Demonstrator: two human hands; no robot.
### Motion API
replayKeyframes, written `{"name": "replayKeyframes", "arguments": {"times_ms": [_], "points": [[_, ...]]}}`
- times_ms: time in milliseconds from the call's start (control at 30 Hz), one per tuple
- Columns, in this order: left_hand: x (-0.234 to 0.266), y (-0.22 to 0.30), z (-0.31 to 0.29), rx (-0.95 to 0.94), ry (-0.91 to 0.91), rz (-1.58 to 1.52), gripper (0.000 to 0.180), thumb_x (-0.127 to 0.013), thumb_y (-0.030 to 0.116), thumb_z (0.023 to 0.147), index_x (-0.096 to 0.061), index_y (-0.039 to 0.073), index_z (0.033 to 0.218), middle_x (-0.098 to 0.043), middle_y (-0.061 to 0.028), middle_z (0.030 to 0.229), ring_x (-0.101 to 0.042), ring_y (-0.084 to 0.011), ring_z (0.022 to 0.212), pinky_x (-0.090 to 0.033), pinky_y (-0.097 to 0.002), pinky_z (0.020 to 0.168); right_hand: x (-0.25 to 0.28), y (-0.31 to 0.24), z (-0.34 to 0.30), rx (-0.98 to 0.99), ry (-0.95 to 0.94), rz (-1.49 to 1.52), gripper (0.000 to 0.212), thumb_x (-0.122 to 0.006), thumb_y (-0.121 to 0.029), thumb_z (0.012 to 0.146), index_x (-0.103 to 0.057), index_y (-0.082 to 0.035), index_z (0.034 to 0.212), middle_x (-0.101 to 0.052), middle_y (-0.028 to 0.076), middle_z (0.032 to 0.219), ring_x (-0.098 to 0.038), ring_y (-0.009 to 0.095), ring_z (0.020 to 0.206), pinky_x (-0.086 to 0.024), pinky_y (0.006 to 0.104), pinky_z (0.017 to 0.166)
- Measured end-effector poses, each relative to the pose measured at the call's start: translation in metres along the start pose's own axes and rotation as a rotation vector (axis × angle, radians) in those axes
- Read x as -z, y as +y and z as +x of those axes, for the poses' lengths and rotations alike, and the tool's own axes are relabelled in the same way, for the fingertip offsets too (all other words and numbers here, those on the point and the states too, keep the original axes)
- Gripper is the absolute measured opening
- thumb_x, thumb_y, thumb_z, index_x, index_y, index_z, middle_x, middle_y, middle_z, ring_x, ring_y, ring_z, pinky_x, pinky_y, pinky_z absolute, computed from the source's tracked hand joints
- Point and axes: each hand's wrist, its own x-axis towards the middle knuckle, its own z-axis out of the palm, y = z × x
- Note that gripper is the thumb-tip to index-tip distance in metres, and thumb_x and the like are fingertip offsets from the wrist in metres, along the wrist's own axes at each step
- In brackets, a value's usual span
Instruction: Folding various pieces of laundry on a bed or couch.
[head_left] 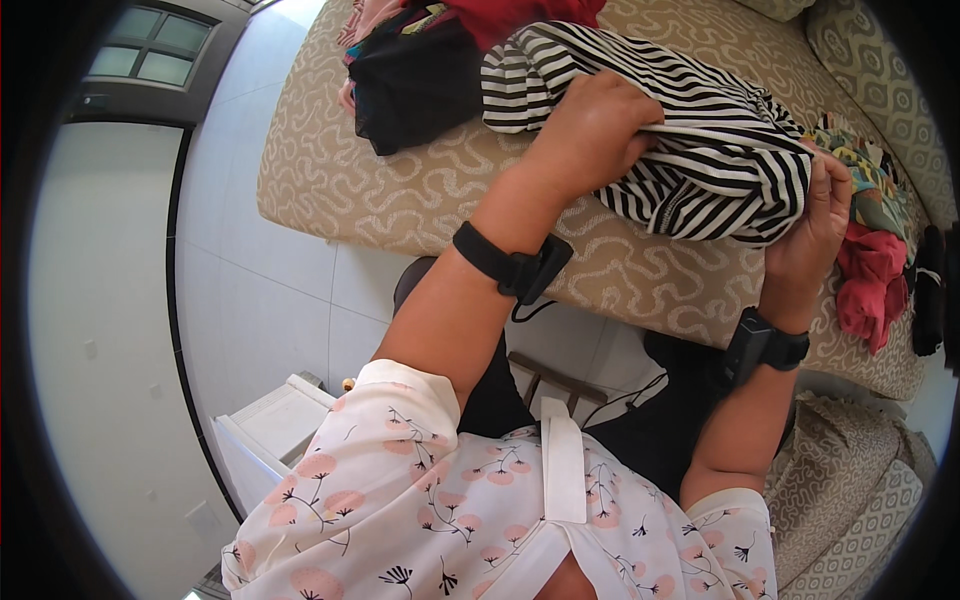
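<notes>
Black-and-white striped garment point(690, 130), seemingly bunched.

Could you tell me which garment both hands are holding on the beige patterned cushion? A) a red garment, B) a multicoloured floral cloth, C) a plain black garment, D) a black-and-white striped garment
D: the left hand presses down on the black-and-white striped garment while the right hand pinches its edge; the black garment and the red garment lie untouched on the cushion.

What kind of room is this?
Probably a living room at home: a patterned beige sofa piled with clothes, a striped garment among them, a pale tiled floor, and a window.
</notes>
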Motion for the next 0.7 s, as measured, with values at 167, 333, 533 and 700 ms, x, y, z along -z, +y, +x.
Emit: {"name": "replayKeyframes", "arguments": {"times_ms": [167,333,533,700], "points": [[0.009,-0.003,0.008,0.215,0.253,-0.249,0.017,-0.064,0.004,0.084,-0.070,0.005,0.100,-0.070,-0.0081,0.087,-0.063,-0.0261,0.087,-0.050,-0.0377,0.081,0.007,-0.004,0.003,0.023,-0.001,0.007,0.008,-0.056,-0.009,0.098,-0.059,-0.005,0.104,-0.064,0.005,0.099,-0.062,0.010,0.086,-0.050,0.0214,0.078],[0.053,0.015,0.022,0.440,0.503,-1.315,0.026,-0.056,0.015,0.093,-0.062,0.000,0.114,-0.064,-0.0143,0.118,-0.057,-0.0268,0.114,-0.041,-0.0396,0.103,0.007,-0.017,-0.001,-0.143,-0.377,0.064,0.008,-0.058,-0.011,0.096,-0.059,-0.005,0.102,-0.061,0.002,0.092,-0.050,0.003,0.069,-0.037,0.0161,0.058],[0.067,-0.018,0.008,0.157,0.596,-1.673,0.022,-0.048,0.020,0.092,-0.062,0.004,0.095,-0.062,-0.0110,0.090,-0.058,-0.0273,0.093,-0.048,-0.0403,0.090,0.022,0.002,0.007,-0.238,-0.124,-0.592,0.013,-0.062,-0.017,0.095,-0.063,-0.006,0.100,-0.062,-0.002,0.089,-0.054,0.002,0.075,-0.038,0.0160,0.060],[0.079,-0.034,0.002,0.054,0.405,-1.961,0.013,-0.047,0.021,0.087,-0.056,0.012,0.085,-0.056,0.0021,0.083,-0.054,-0.0111,0.078,-0.041,-0.0290,0.081,0.012,0.013,-0.005,-0.072,-0.311,-1.155,0.032,-0.069,-0.016,0.084,-0.061,0.002,0.110,-0.064,0.013,0.095,-0.063,0.021,0.081,-0.050,0.0328,0.076]]}}
